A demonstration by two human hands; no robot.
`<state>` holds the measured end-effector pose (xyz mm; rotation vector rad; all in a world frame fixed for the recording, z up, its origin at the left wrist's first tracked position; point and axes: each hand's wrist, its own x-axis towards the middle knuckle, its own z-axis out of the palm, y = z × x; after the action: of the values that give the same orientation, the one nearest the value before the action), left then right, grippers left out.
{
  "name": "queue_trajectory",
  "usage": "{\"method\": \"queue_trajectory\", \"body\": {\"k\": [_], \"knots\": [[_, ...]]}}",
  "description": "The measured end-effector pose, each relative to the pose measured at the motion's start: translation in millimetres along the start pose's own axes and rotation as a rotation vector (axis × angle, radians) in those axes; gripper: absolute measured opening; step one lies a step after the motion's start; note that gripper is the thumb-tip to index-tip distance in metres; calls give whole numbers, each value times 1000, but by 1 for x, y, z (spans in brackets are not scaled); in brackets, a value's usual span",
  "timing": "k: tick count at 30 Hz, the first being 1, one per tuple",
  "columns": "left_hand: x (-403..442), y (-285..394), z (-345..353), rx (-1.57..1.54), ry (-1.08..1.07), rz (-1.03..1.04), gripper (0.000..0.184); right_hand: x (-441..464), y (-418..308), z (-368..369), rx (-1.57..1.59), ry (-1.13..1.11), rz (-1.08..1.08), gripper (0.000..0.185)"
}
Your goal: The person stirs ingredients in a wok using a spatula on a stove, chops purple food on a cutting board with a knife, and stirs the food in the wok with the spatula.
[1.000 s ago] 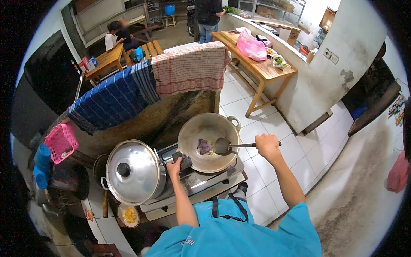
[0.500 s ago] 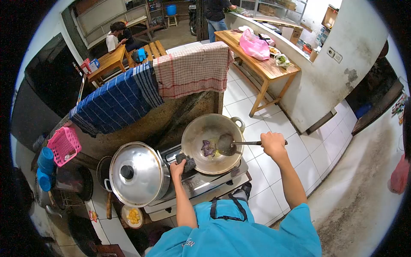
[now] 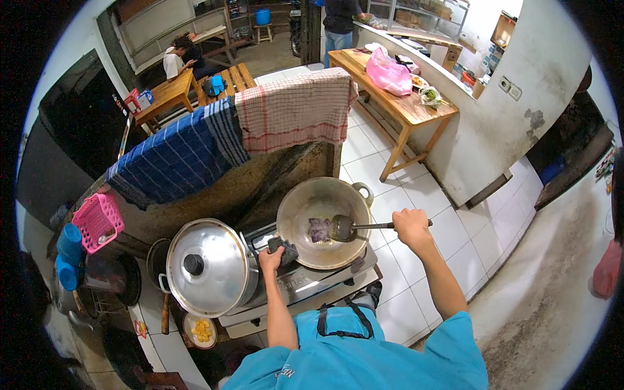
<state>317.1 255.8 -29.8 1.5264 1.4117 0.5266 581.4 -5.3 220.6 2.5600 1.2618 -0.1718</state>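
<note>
My right hand is wrapped round the long handle of a wok spatula, whose dark blade rests inside the wok. Purple pieces of food, perhaps shallots, lie at the wok's bottom, left of the blade. With a dark folded cloth in its fingers, my left hand grips the wok's left side; the handle there is hidden. The wok sits on the right of a gas stove. On the stove's left stands a large pot with a shiny lid.
Blue and checked towels hang over the low wall behind the stove. A plate of yellow pieces lies left of the stove, near a pink basket. Two other people, one seated and one standing, are farther back.
The spatula blade has turned over in the wok, and the purple pieces have shifted slightly. My right hand has dipped a little; my left hand keeps its hold at the wok's edge.
</note>
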Motion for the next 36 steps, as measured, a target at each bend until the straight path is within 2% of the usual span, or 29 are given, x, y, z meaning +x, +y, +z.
{"method": "queue_trajectory", "body": {"k": [5,12,14,20,26,29,32,36], "knots": [[9,-14,4,-4,-17,2,31,-5,3,-15,15,-1,45,9],[4,-4,4,29,12,42,31,6,0,1,13,35,3,3],[3,-6,3,13,20,55,31,3,3,-8,43,3,7,9],[2,-2,2,62,38,33,33,6,-1,-2,-18,-15,-26,9],[15,-25,10,-20,7,30,26,3,6,-13,37,3,27,10],[16,-29,13,-133,28,44,34,8,0,-4,2,-4,11,9],[6,-14,6,-75,-34,26,28,11,-5,4,23,-18,20,9],[3,-9,4,-31,-18,-6,30,5,-2,-2,42,9,45,10]]}}
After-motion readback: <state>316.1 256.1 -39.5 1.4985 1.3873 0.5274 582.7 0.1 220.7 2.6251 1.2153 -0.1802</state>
